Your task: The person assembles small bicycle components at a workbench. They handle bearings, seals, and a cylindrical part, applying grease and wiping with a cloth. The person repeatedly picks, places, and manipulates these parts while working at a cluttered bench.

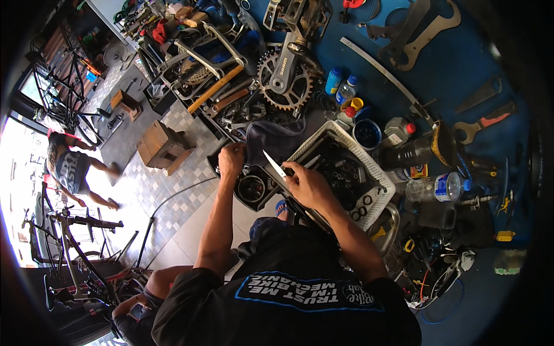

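Observation:
My right hand (309,185) is closed on a slim, pale pointed blade (273,164), its tip slanting up and to the left; the handle is hidden in my fingers. To its left my left hand (232,161) is closed, fingers pinched at the edge of a dark cloth (271,144). What those fingers hold cannot be made out. Under the hands sits a black tray (266,199) with a round dark cup (251,188) in it. Just right of my right hand stands a white perforated basket (378,180) of small dark parts and rings.
A crankset with a chainring (284,81) lies beyond the cloth. Bottles, including a clear one (430,188), crowd the right; tools hang on the blue board (369,69). A wooden stool (164,144) stands on the left floor. One person (72,164) walks there; another (141,305) sits lower left.

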Demonstrator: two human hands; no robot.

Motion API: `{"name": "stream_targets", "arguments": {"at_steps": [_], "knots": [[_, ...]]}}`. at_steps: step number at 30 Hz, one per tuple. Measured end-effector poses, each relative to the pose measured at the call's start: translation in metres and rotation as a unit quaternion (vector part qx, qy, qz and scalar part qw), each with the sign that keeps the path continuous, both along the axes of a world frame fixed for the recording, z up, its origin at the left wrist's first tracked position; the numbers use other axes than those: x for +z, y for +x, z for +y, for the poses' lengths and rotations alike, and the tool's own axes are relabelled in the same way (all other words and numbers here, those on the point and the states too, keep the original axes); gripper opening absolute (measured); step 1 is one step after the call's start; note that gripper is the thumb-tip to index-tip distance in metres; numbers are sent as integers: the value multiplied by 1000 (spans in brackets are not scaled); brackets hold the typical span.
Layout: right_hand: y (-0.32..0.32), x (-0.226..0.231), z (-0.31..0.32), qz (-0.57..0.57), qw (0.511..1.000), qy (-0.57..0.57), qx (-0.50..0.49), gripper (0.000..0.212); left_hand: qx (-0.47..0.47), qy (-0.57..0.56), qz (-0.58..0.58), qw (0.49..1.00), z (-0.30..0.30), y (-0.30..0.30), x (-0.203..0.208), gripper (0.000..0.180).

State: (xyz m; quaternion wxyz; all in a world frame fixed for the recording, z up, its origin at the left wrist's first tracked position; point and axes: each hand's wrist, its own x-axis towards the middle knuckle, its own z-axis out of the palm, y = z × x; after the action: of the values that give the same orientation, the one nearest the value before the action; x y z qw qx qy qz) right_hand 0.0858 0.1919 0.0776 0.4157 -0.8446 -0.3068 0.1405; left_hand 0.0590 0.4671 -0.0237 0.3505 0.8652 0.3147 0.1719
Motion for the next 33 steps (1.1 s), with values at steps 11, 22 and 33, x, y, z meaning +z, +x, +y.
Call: {"name": "stream_targets", "arguments": {"at_steps": [11,22,33], "knots": [[8,-17,27,-8,997,-69,-26,29,-75,-434,-38,897,-26,8,-1,20],[-7,-11,-17,-31,998,51,-23,36,44,-638,-153,753,-57,39,0,5],[-22,15,-85,78,981,164,-68,28,-78,-49,67,994,-44,25,65,41]]}}
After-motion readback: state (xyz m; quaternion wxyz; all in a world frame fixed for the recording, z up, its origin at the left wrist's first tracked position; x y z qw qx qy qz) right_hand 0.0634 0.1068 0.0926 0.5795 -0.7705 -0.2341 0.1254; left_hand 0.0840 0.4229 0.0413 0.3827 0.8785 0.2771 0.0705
